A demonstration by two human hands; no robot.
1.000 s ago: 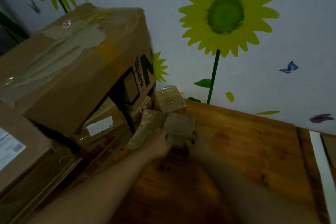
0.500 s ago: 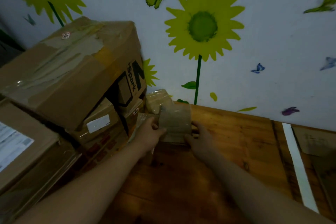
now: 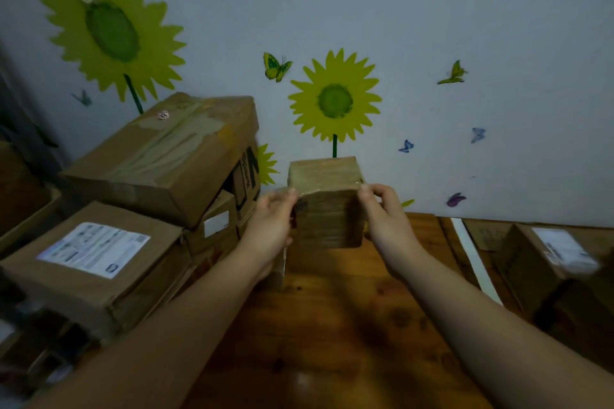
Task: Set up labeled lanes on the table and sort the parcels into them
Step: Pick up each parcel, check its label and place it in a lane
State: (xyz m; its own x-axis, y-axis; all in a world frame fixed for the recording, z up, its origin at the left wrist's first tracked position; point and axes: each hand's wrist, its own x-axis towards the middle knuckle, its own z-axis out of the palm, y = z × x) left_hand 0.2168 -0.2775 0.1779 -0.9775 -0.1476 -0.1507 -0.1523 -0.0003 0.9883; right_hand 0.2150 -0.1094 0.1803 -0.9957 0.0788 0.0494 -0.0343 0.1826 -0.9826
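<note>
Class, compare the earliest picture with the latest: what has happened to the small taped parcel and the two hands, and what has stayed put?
The small taped parcel has been lifted from the heap beside the stacked boxes and raised clear of the table. The left hand and right hand, which were closing on it, now hold its sides. The boxes and the white strip stayed put.

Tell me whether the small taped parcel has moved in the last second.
Yes. The taped parcel has come up and right, away from the big printed box; left hand and right hand hold it above the table.
</note>
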